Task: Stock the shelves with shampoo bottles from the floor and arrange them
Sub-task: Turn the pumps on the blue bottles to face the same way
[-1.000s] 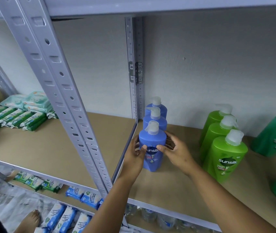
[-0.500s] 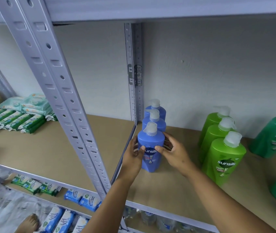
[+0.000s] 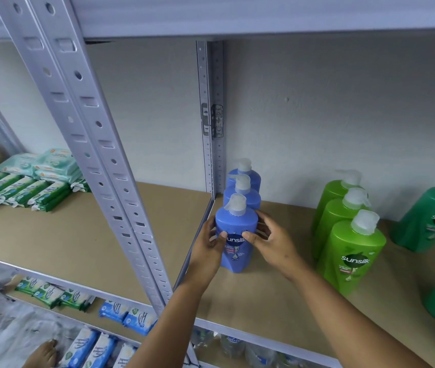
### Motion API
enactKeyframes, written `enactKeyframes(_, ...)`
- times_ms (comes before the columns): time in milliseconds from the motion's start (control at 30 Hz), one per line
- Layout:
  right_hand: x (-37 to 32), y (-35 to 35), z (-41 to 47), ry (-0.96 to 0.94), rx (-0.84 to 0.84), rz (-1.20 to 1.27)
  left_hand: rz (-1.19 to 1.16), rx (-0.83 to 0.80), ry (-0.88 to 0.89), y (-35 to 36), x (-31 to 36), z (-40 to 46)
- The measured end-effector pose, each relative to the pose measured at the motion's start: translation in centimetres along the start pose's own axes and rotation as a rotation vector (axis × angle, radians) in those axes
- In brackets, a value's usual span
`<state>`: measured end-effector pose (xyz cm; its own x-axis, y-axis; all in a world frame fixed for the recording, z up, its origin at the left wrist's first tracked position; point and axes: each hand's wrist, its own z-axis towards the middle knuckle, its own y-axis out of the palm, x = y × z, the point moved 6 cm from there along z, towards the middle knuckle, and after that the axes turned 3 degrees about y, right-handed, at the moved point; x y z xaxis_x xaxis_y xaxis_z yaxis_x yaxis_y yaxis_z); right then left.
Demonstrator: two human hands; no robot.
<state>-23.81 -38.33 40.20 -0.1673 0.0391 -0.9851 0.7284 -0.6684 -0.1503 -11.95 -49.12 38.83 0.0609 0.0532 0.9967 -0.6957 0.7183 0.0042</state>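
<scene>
A blue Sunsilk pump bottle (image 3: 237, 227) stands upright at the front of a row of three blue bottles on the brown shelf board (image 3: 264, 296), by the rear upright post. My left hand (image 3: 207, 247) grips its left side and my right hand (image 3: 270, 239) grips its right side, thumbs on the label. The two other blue bottles (image 3: 245, 191) stand behind it. To the right, three light green bottles (image 3: 351, 251) form a row running back to the wall.
Dark green bottles (image 3: 431, 221) stand at the far right, one blurred near the edge. A slanted metal upright (image 3: 99, 155) crosses in front. Wipe packs (image 3: 25, 184) lie on the left shelf and more packs on the shelf below. A bare foot (image 3: 42, 354) shows at the bottom left.
Both hands stay on the front blue bottle, which has barely shifted. The view has tilted slightly, and another person's hand at the far left edge has gone from sight.
</scene>
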Motion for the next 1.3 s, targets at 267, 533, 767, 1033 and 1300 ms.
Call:
enactKeyframes(267, -0.5, -0.7, -0.1, -0.028, 0.0, -0.018, 0.027, 0.024, 0.046, -0.4, 1.9, -0.7)
enactKeyframes(533, -3.2, -1.4, -0.1, -0.113, 0.034, -0.118, 0.061, 0.069, 0.131, -0.8, 4.6, -1.0)
enactKeyframes(767, -6.1, -0.5, 1.7, -0.141, -0.055, -0.257, 0.047, 0.068, 0.154, -0.4, 6.1, -0.4)
enactKeyframes(1033, -6.6, 0.1, 2.4, -0.104, -0.07, -0.284, 0.095, 0.058, 0.156, -0.5, 5.8, 0.2)
enactKeyframes(1300, -6.5, 0.1, 2.7, -0.082, -0.07, -0.258, 0.181, 0.125, 0.177, -0.7, 5.8, 0.3)
